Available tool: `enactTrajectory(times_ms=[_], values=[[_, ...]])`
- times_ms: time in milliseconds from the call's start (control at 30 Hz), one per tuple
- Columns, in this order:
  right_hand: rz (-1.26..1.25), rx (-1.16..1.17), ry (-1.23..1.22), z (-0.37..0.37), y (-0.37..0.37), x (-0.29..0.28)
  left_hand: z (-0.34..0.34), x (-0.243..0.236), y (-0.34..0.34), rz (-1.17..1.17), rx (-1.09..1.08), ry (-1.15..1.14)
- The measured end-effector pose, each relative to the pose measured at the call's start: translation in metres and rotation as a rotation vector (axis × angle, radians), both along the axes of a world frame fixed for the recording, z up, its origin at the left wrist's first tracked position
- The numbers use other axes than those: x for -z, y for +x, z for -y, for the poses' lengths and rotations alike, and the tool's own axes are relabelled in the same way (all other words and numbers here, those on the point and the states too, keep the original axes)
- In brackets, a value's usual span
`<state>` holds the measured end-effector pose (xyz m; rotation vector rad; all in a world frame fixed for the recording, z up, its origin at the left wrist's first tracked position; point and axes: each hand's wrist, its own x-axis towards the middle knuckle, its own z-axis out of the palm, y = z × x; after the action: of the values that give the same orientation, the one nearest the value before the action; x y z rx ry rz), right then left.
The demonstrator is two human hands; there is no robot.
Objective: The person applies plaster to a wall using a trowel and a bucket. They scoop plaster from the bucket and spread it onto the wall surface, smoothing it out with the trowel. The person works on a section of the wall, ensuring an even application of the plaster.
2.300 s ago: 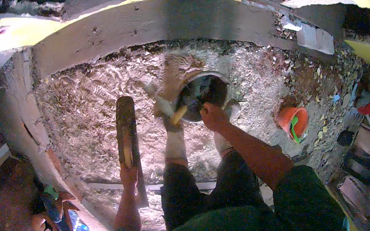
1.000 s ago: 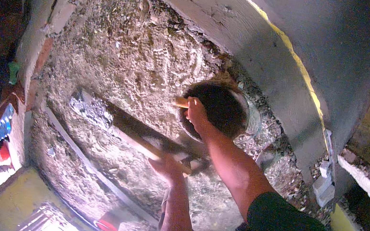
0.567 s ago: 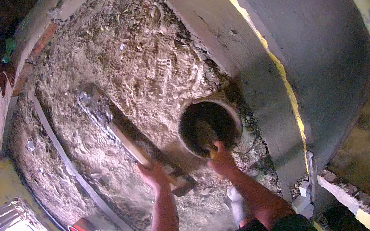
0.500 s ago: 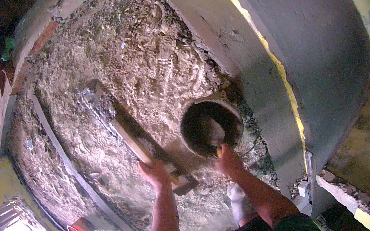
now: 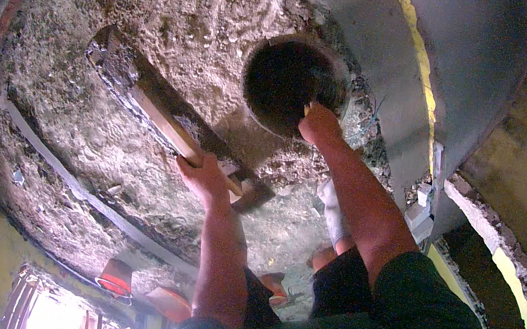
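Observation:
My left hand (image 5: 207, 183) is closed round the pale wooden handle bar of a long plastering float (image 5: 185, 117). The float's dark board slants from upper left to lower right, and wet grey mortar clings to its far left end. Right of it is a round dark bucket (image 5: 246, 89). At its near rim, my right hand (image 5: 321, 127) is closed on the handle of a trowel (image 5: 308, 109). The trowel's blade is hard to make out in the bucket's dark inside.
Rough, crumbly ground (image 5: 115, 100) surrounds the tools. A long pale strip (image 5: 98, 207) lies at the left. A red bucket (image 5: 116, 277) stands at lower left, near a bright window (image 5: 59, 320). Grey plaster with a yellow band (image 5: 419, 51) rises at the right.
The whole view has shifted, so the bucket, float and hands appear higher and further left. The trowel blade, visible in the bucket earlier, is now lost in its dark inside. Both hands keep their hold.

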<state>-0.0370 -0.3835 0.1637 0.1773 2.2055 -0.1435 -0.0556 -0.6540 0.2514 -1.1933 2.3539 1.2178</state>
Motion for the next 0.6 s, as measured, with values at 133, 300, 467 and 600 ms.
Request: enactTrajectory(times_ms=[133,300,467,600], values=[[-0.116,0.188,-0.06,0.042,0.004,0.005,0.011,-0.005,-0.002,0.025,-0.081,0.066],[-0.047,-0.028,-0.132,0.018,0.015,0.024,-0.003,0.006,0.005,0.011,-0.059,0.113],[-0.057,0.272,-0.204,0.02,0.013,0.004,-0.013,0.013,0.01,0.05,0.007,0.013],[-0.267,0.191,-0.318,0.03,0.003,0.014,-0.031,0.005,0.007,0.038,-0.03,0.049]])
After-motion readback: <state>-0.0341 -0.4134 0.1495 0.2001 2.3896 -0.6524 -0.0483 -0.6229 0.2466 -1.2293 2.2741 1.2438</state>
